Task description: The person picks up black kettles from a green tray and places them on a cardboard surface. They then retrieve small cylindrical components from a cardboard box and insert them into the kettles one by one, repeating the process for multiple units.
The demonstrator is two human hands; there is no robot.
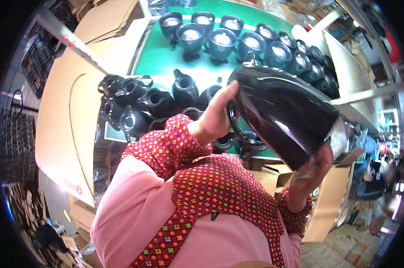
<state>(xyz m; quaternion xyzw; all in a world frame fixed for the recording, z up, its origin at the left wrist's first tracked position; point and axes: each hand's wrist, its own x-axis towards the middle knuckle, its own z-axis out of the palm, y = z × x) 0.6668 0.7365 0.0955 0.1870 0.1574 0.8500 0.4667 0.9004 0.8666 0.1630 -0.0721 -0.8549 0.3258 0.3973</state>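
Note:
Both my hands hold up a glossy black jug, tilted nearly onto its side in front of me. My left hand is closed on its left end, beside the loop handle, with the thumb on the rim. At the opposite, lower right end, my right hand is wrapped around the base; some of its fingers are hidden behind the jug. Just past my left hand, on the table, stand several black spouted pieces with handles. What is inside the jug cannot be seen.
Rows of round black cups or pots with shiny insides stand on the green tabletop. Large cardboard sheets rise on the left. A pale metal post and a rail frame the table. Cardboard boxes sit at the lower right.

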